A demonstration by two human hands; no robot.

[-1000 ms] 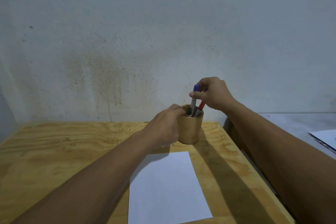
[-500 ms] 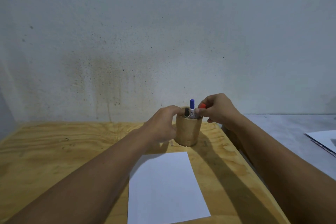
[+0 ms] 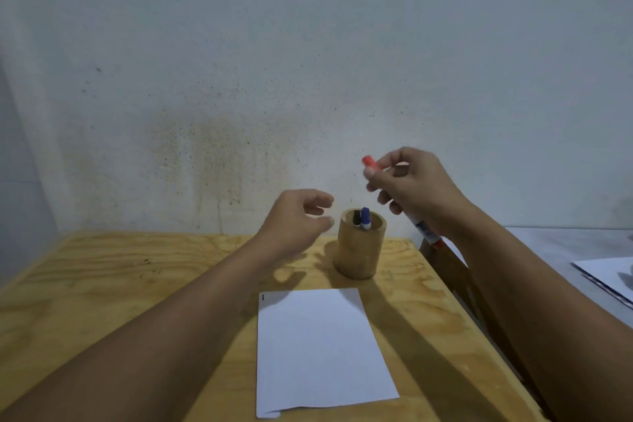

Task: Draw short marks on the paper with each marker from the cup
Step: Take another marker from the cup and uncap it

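A round wooden cup (image 3: 359,250) stands on the plywood table (image 3: 120,281), just beyond a white sheet of paper (image 3: 318,349). A blue-capped marker (image 3: 365,217) and a black one (image 3: 357,218) stick up inside the cup. My right hand (image 3: 411,185) is raised above and right of the cup, gripping a red-capped marker (image 3: 371,163) whose white barrel slants down past my wrist. My left hand (image 3: 298,219) hovers left of the cup, fingers loosely curled and apart, holding nothing. One short dark mark (image 3: 263,297) shows at the paper's top left corner.
A stained white wall (image 3: 308,79) rises right behind the table. The table's right edge runs just past the cup. Beyond it, a grey surface carries more paper sheets (image 3: 609,274) at the far right.
My right hand has set the blue marker back in the cup and lifted the red marker out and up. My left hand has let go of the cup and drawn back to the left.
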